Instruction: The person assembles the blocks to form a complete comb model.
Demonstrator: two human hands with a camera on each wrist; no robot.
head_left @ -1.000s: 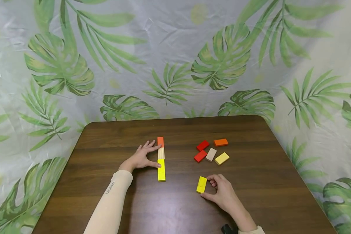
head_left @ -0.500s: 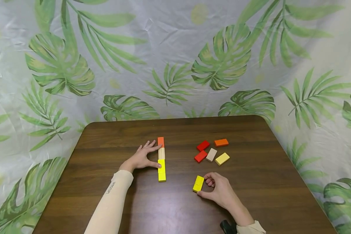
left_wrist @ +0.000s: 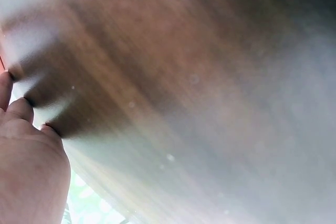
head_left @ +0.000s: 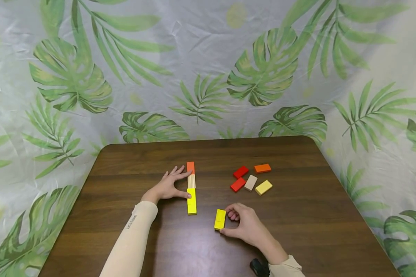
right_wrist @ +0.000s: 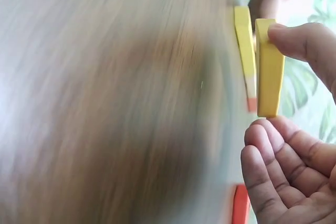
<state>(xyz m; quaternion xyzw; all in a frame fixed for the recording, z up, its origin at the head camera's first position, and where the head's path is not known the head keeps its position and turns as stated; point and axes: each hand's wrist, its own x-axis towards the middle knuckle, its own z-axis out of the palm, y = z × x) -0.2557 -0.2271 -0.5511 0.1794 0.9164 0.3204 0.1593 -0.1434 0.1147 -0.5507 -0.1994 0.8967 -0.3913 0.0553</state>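
My right hand (head_left: 246, 225) pinches a yellow wooden block (head_left: 220, 219) end to end between thumb and fingertips, to the right of a straight row of blocks. In the right wrist view this block (right_wrist: 270, 72) looks lifted off the table. The row has an orange block (head_left: 190, 166) at its far end, a pale, finely striped part (head_left: 192, 181) in the middle and a yellow part (head_left: 192, 207) nearest me. With fingers spread, my left hand (head_left: 166, 187) touches the row from the left: index finger by the orange block, thumb on the yellow part.
Loose blocks lie at the right: two red ones (head_left: 240, 172), an orange one (head_left: 262, 168), a plain wood one (head_left: 250, 183) and a pale yellow one (head_left: 264, 187). The brown table (head_left: 124, 161) ends at a leaf-print curtain (head_left: 208, 57).
My right hand has carried the yellow block to the left, closer to the row. The left hand, the row and the loose blocks stay where they were.
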